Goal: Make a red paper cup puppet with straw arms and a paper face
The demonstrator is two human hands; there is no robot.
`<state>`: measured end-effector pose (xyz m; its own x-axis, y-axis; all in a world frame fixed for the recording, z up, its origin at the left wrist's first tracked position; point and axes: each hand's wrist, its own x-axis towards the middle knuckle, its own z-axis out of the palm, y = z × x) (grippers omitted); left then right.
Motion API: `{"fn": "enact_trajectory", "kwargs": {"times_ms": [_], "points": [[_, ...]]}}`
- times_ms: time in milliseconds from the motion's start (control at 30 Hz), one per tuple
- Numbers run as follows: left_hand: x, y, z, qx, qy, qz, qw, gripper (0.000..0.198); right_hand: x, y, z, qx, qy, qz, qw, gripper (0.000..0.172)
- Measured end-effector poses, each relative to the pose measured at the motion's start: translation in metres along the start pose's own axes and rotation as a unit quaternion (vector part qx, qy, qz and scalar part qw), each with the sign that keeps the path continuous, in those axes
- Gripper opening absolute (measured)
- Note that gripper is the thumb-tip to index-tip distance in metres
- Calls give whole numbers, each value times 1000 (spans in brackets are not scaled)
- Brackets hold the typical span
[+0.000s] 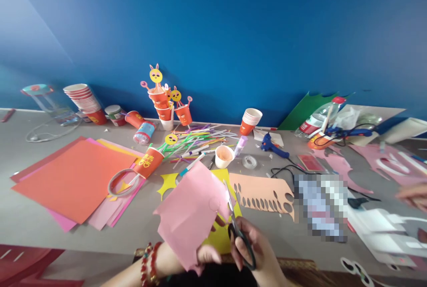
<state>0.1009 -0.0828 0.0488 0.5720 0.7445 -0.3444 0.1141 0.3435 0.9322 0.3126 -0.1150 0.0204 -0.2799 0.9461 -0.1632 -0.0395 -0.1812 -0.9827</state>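
My left hand (207, 253) grips a sheet of pink paper (190, 207) from below, with the thumb on top and the other fingers mostly behind it. A faint round outline shows near the sheet's right side, and its edges are unevenly cut. In my right hand (258, 242) are black-handled scissors (231, 200), their blades pointing up along the right edge of the pink paper. Beneath lies a yellow sheet (222, 238), partly covered. Right of the scissors is a peach sheet (263, 189) with several cut-out holes.
A white cup (224, 157), a tape roll (249, 161) and a blue glue gun (273, 145) stand beyond the paper. Orange sheets (76, 180) are stacked left, near a decorated orange cup (150, 162). Another person's hand (413, 196) is at the far right.
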Motion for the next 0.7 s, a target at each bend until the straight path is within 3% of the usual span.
{"fn": "enact_trajectory", "kwargs": {"times_ms": [67, 133, 200, 400, 567, 700], "points": [[0, -2, 4, 43, 104, 65, 991, 40, -1, 5, 1, 0, -7, -12, 1000, 61], [0, -2, 7, 92, 229, 158, 956, 43, -2, 8, 4, -5, -11, -14, 1000, 60], [1, 0, 10, 112, 292, 205, 927, 41, -3, 10, 7, 0, -10, -17, 1000, 60], [3, 16, 11, 106, 232, 172, 952, 43, -2, 12, 14, 28, -16, -26, 999, 59], [-3, 17, 4, 92, 268, 110, 953, 42, -5, 4, 10, 1, -30, -3, 1000, 59], [-8, 16, -2, 93, 247, 90, 960, 41, -5, -5, 10, 13, -29, 5, 999, 62]]}}
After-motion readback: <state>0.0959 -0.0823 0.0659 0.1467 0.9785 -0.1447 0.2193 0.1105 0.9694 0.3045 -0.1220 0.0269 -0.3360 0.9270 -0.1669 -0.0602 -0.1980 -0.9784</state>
